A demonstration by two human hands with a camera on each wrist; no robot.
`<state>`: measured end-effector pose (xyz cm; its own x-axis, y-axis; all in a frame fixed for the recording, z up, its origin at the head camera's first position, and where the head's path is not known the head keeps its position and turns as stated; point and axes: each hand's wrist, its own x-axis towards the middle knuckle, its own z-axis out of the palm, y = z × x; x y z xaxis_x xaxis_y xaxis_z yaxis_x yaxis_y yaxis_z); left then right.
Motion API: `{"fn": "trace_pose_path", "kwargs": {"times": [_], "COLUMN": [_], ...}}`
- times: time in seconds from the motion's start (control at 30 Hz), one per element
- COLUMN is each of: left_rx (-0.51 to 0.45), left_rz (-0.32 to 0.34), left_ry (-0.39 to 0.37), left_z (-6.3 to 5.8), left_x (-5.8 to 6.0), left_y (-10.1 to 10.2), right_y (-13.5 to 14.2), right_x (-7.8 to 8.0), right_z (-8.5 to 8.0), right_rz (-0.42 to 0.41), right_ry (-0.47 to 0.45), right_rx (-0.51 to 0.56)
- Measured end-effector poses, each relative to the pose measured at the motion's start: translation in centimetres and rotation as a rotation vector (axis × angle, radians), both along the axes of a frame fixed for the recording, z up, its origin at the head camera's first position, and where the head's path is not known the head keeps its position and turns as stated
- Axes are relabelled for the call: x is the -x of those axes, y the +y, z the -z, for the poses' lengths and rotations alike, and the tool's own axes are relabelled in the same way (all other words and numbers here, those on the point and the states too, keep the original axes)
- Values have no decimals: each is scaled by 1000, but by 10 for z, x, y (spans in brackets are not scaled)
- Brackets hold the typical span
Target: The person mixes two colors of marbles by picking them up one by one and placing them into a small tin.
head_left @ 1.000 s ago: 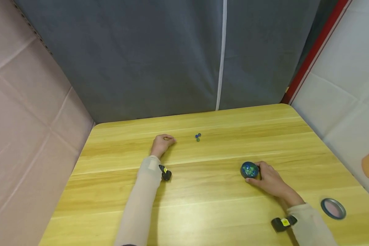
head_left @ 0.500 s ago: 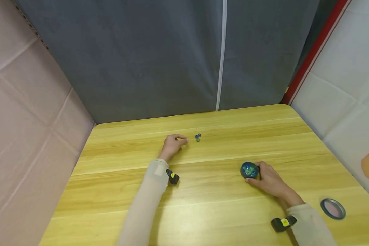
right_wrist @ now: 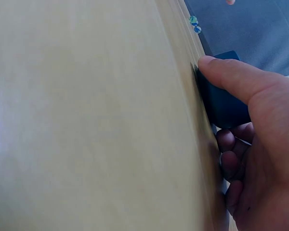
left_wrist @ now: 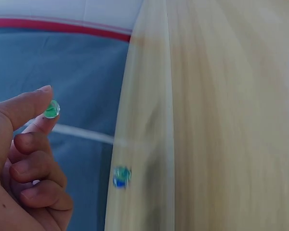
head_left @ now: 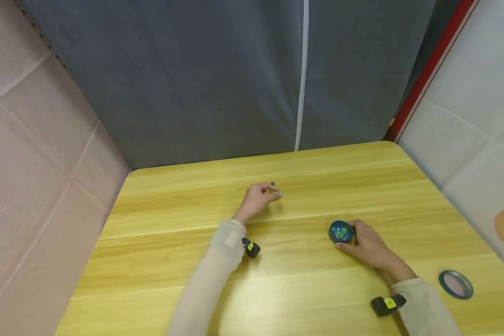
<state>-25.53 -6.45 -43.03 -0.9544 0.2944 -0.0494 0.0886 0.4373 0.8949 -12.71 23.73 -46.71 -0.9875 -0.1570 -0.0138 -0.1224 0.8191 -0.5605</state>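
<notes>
My left hand (head_left: 255,200) is above the far middle of the table. In the left wrist view, its thumb and forefinger pinch a clear green marble (left_wrist: 51,109), while the other fingers curl inward. Behind that hand, blue and green marbles (left_wrist: 121,177) lie close together on the wood, partly covered by the fingers in the head view. To the right, my right hand (head_left: 370,246) grips a small round dark blue tin (head_left: 331,237) that stands on the table. Several blue and green marbles (head_left: 341,231) show inside the tin.
A round lid (head_left: 456,284) with a metal rim lies on the table (head_left: 302,289) near its right edge, beside my right sleeve. A grey curtain (head_left: 201,93) hangs behind the far edge. Pale padded walls (head_left: 33,163) flank both sides.
My left hand has moved right across the table to the loose marbles, now partly hiding them. My right hand and the tin have stayed in place.
</notes>
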Motion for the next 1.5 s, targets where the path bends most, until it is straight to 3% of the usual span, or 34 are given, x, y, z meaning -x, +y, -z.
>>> {"fn": "trace_pose_path", "kwargs": {"times": [0.5, 1.07, 1.5], "left_rx": [-19, -47, -27], "left_rz": [130, 233, 283], "left_ry": [24, 9, -8], "left_z": [-11, -1, 4], "left_x": [-29, -55, -64], "left_y": [44, 84, 99], "right_y": [-1, 1, -2], "right_x": [0, -2, 0], "right_z": [1, 0, -1], "right_rz": [0, -2, -8], "right_ry": [7, -2, -8], "right_rx": [-3, -11, -11]}}
